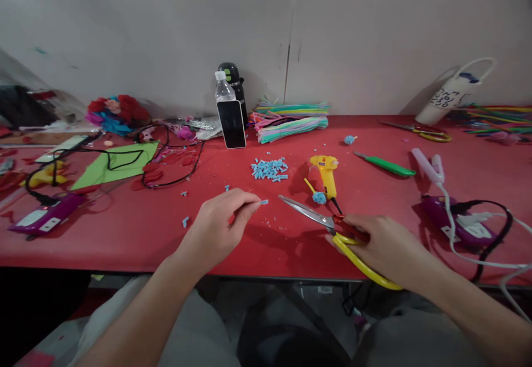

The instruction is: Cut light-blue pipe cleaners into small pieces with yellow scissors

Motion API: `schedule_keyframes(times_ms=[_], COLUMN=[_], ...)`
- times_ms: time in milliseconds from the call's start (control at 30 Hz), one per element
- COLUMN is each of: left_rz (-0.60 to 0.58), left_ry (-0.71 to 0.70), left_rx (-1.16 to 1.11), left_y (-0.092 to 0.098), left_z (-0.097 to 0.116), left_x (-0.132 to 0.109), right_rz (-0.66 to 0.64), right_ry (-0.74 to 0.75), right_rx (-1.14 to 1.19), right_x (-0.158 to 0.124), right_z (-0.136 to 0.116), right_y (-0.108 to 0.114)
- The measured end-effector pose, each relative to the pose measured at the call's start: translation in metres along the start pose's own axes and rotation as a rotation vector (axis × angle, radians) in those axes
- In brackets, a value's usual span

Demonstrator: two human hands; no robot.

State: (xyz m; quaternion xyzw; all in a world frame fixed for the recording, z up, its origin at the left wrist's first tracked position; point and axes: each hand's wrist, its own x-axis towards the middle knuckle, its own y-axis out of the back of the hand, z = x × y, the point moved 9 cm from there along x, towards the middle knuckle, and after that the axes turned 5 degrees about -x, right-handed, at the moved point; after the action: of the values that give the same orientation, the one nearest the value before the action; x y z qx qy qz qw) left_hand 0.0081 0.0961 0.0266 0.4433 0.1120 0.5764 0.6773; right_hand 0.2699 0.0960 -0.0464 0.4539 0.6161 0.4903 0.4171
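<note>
Between thumb and forefinger, my left hand (222, 223) pinches a short light-blue pipe cleaner piece (264, 202) above the red table. My right hand (380, 245) grips yellow-handled scissors (310, 212), whose blades point left toward that piece without touching it. The blades look closed or nearly so. Beyond both hands lies a pile of short blue cut pieces (269, 169). A yellow glue gun (326, 176) lies just past the scissors, with a blue fuzzy ball (319, 197) on a yellow stick beside it.
A phone (231, 124) leans against a clear bottle (223, 87). Bundled pipe cleaners (291, 123) lie by the partition. On the right are a green-handled knife (388, 166), other scissors (428, 132) and a purple power strip (457, 223) with cords. Black cable (177, 184) loops at left.
</note>
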Motion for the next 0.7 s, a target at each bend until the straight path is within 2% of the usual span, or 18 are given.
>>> schedule_keyframes(times_ms=[267,700], left_rz=[-0.017,-0.041], left_ry=[-0.014,-0.086], left_rx=[0.024,-0.006], left_y=[-0.002,-0.008], left_z=[0.001,0.007], left_x=[0.000,-0.001], right_rz=[0.002,-0.040], right_ry=[0.091,0.097], right_rx=[0.113,0.115], right_x=[-0.005,-0.004], right_z=[-0.016,-0.015], right_y=[0.004,-0.005])
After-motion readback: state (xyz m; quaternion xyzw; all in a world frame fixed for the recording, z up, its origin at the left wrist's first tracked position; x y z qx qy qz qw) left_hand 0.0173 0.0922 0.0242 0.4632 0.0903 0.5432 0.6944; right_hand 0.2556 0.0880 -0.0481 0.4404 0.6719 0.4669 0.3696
